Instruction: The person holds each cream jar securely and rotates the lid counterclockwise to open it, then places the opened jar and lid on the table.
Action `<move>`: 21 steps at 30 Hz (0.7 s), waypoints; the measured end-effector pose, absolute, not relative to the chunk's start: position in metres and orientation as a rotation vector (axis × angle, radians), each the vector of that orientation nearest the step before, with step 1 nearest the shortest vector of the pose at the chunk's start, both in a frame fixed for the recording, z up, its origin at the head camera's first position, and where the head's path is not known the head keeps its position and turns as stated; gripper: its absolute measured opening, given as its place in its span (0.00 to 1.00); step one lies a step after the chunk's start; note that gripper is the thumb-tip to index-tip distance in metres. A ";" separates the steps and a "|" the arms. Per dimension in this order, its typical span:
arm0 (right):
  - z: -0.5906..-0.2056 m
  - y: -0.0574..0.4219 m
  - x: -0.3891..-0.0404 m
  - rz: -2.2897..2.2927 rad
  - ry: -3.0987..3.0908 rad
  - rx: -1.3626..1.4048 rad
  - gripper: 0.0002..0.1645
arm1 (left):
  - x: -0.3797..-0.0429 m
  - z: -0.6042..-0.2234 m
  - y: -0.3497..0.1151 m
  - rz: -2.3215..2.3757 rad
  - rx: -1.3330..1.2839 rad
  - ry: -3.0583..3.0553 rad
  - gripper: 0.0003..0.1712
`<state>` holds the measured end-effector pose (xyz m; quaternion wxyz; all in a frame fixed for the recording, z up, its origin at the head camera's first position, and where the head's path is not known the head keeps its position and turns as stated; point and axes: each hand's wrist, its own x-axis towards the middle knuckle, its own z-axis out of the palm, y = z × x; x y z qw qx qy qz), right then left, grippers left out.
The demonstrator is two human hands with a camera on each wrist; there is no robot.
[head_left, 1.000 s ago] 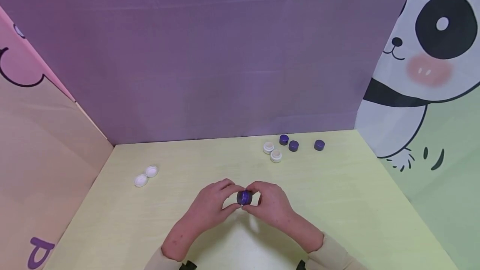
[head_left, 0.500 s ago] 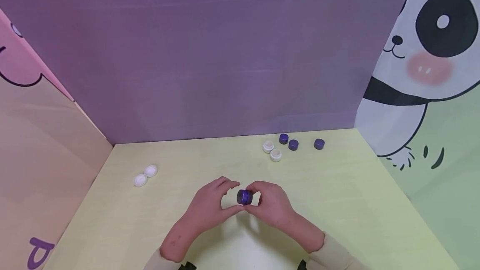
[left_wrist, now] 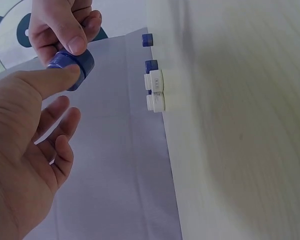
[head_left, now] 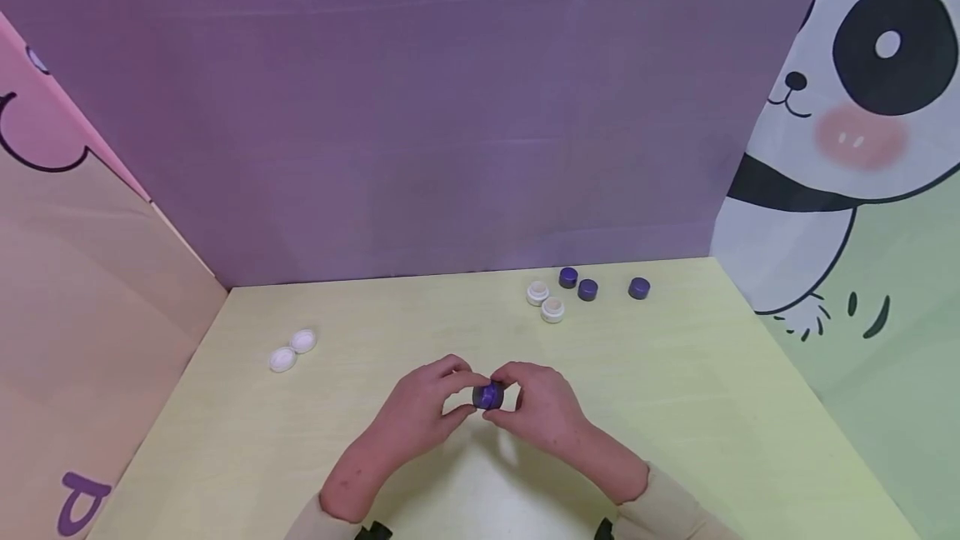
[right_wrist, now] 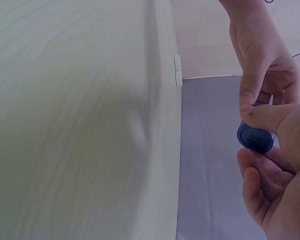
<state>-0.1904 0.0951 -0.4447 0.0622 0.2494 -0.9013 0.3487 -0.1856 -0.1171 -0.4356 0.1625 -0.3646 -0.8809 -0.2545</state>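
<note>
Both hands meet at a small round dark-blue jar [head_left: 488, 396] held above the table, tipped on its side. My left hand [head_left: 416, 411] pinches its left end between thumb and fingers. From the other side, my right hand [head_left: 546, 408] holds the right end with thumb and fingertips. A seam around the blue jar [left_wrist: 86, 64] shows in the left wrist view, partly behind the thumb. One flat round end of the jar [right_wrist: 255, 139] faces the right wrist camera. Whether the two parts are joined by a thread is hidden.
Two white jars [head_left: 552, 310] stand at the back of the pale wooden table [head_left: 712, 407]. Beside them are blue round pieces, two close together [head_left: 587, 290] and one farther right [head_left: 639, 288]. Two white lids [head_left: 282, 359] lie at left. Fabric walls [head_left: 450, 148] enclose the table.
My left fingers spread off the jar half a second ago and now pinch it again. The right hand has kept its hold in the same place.
</note>
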 end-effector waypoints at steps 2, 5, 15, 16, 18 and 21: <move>-0.445 0.095 -0.190 1.054 -2.720 0.755 0.18 | -0.185 -0.435 -0.117 -0.735 -1.034 -2.537 0.22; -0.446 0.095 -0.190 1.050 -2.712 0.756 0.18 | -0.185 -0.435 -0.117 -0.745 -1.012 -2.579 0.20; -0.447 0.094 -0.191 1.035 -2.697 0.763 0.18 | -0.183 -0.438 -0.117 -0.823 -0.906 -2.606 0.19; -0.447 0.094 -0.191 1.029 -2.692 0.763 0.18 | -0.183 -0.438 -0.117 -0.839 -0.894 -2.613 0.19; -0.447 0.094 -0.190 1.018 -2.681 0.765 0.18 | -0.182 -0.439 -0.117 -0.871 -0.867 -2.626 0.20; -0.447 0.094 -0.190 1.002 -2.674 0.761 0.19 | -0.182 -0.440 -0.118 -0.902 -0.840 -2.623 0.21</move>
